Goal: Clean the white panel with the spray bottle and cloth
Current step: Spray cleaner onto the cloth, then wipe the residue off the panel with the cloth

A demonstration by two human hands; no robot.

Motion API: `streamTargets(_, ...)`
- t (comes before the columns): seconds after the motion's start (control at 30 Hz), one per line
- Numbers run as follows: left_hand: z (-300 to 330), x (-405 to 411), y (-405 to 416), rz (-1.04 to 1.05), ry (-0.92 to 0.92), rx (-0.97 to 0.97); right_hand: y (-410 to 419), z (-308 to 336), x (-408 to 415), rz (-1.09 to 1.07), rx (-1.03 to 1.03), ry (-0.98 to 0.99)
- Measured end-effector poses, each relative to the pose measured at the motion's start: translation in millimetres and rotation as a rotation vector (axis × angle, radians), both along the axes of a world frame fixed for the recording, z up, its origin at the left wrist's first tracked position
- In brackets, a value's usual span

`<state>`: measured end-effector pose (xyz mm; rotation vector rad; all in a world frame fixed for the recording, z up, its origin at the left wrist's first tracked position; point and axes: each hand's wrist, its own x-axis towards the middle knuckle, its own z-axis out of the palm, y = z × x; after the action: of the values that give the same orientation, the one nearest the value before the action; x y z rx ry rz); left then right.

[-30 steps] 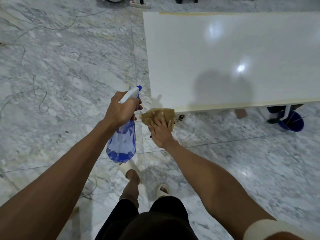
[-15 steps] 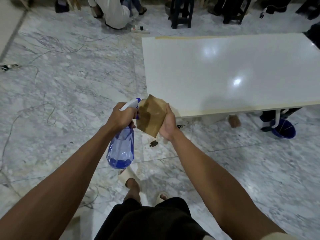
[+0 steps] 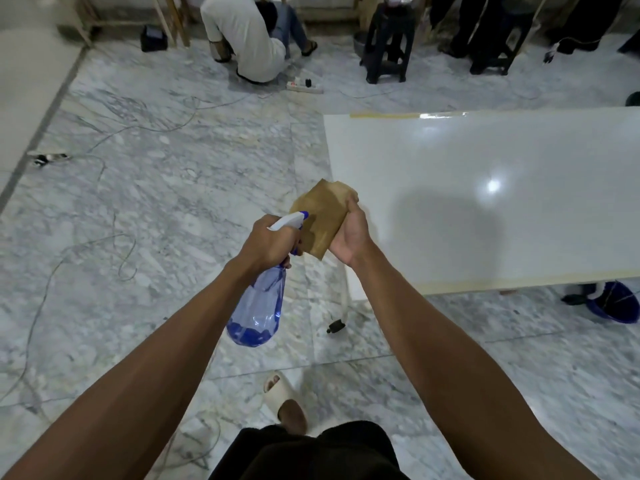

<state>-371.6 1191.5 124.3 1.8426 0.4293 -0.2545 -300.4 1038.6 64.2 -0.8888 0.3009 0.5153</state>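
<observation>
A glossy white panel (image 3: pixel 485 202) lies flat on low legs at the right, above the marble floor. My left hand (image 3: pixel 268 242) grips the neck of a blue see-through spray bottle (image 3: pixel 258 306), whose white nozzle points at the cloth. My right hand (image 3: pixel 351 237) holds a tan cloth (image 3: pixel 323 216) upright, just off the panel's near-left corner. The nozzle tip is almost touching the cloth. Both hands are held in the air, clear of the panel.
Thin cables (image 3: pixel 114 244) trail over the marble floor at the left. A person in white (image 3: pixel 249 39) crouches at the back by a power strip (image 3: pixel 304 86). Dark stools (image 3: pixel 388 39) stand behind the panel. A blue basin (image 3: pixel 613 303) sits under its right end.
My right hand lifted the cloth off the panel's corner and turned it to face the nozzle. The view tilted up, showing more of the room behind.
</observation>
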Motion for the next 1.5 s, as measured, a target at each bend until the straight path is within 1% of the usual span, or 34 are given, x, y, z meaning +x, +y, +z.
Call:
streamTargets(0.1, 0, 26, 22, 0.019, 0.026, 0.023, 21, -2, 29, -0.043, 0.014, 0.015)
streamTargets(0.23, 1, 57, 47, 0.063, 0.005, 0.000, 41, -2, 65, -0.060, -0.001, 0.015)
streamTargets(0.4, 0, 102, 67, 0.027, -0.007, 0.010, 60, -10, 118, -0.077, -0.121, 0.110)
streamTargets(0.47, -1, 124, 75, 0.028, 0.006, -0.011, 60, -15, 144, -0.067, -0.183, 0.103)
streamTargets(0.6, -9, 178, 91, 0.029, -0.001, -0.032, 45, -29, 223, -0.066, -0.437, 0.093)
streamTargets(0.7, -21, 236, 103, 0.046, 0.009, -0.038, 32, -42, 302, -0.057, -0.619, 0.013)
streamTargets(0.83, -42, 322, 115, 0.012, 0.062, -0.019, 25, -65, 415, -0.128, -0.926, -0.082)
streamTargets(0.9, -53, 360, 119, 0.011, 0.062, -0.014, 29, -73, 463, -0.178, -1.063, -0.192)
streamTargets(0.97, -67, 394, 123, 0.020, 0.052, -0.028, 37, -84, 507, -0.182, -1.209, -0.394)
streamTargets(1.03, -83, 424, 128, 0.034, 0.054, -0.070, 47, -106, 545, -0.124, -1.436, -0.528)
streamTargets(1.1, -101, 445, 132, 0.041, 0.060, -0.088, 55, -136, 571, 0.010, -1.624, -0.623)
streamTargets(1.13, -109, 453, 134, 0.036, 0.060, -0.080, 60, -154, 576, 0.173, -1.724, -0.697)
streamTargets(1.17, -117, 459, 135, 0.028, 0.062, -0.073, 63, -172, 574, 0.426, -1.839, -0.745)
streamTargets(1.2, -123, 464, 137, 0.020, 0.066, -0.063, 67, -187, 566, 0.685, -1.925, -0.757)
streamTargets(1.23, -129, 467, 138, 0.020, 0.073, -0.055, 69, -200, 558, 0.849, -1.945, -0.740)
streamTargets(1.27, -133, 469, 139, 0.022, 0.085, -0.050, 69, -207, 552, 0.870, -1.929, -0.738)
streamTargets(1.33, -140, 470, 141, 0.024, 0.101, -0.055, 70, -202, 553, 0.698, -1.887, -0.739)
streamTargets(1.4, -147, 471, 144, 0.023, 0.112, -0.063, 72, -192, 569, 0.546, -1.968, -0.785)
streamTargets(1.47, -155, 471, 146, 0.026, 0.117, -0.078, 74, -192, 589, 0.574, -2.055, -0.754)
streamTargets(1.5, -159, 471, 147, 0.026, 0.118, -0.084, 77, -196, 596, 0.611, -2.050, -0.688)
